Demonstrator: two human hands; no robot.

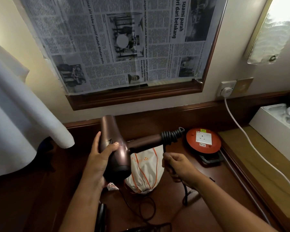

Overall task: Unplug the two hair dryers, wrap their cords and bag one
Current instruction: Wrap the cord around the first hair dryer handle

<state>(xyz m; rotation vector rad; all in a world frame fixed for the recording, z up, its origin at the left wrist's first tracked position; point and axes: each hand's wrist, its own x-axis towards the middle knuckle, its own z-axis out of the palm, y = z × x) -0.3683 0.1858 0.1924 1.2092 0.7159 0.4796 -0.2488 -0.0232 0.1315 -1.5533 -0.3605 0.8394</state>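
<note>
A mauve hair dryer (pixel 112 131) is held above the dark wooden desk, barrel upright and handle pointing right. My left hand (pixel 99 158) grips its barrel. Several turns of its black cord (pixel 169 137) are coiled around the end of the handle. My right hand (pixel 177 166) is shut on the cord just below the handle, and the rest trails down to the desk. A white drawstring bag (pixel 146 171) with orange cords lies on the desk behind the dryer, closed and bulging. A dark object (pixel 101 216) shows at the bottom edge; I cannot tell what it is.
A red round extension reel (pixel 203 141) with an empty socket sits at the right. A white plug (pixel 227 92) sits in the wall socket, its white cable (pixel 251 144) running down over a lighter shelf. A white box (pixel 274 129) stands at the right; white cloth (pixel 15 114) hangs at the left.
</note>
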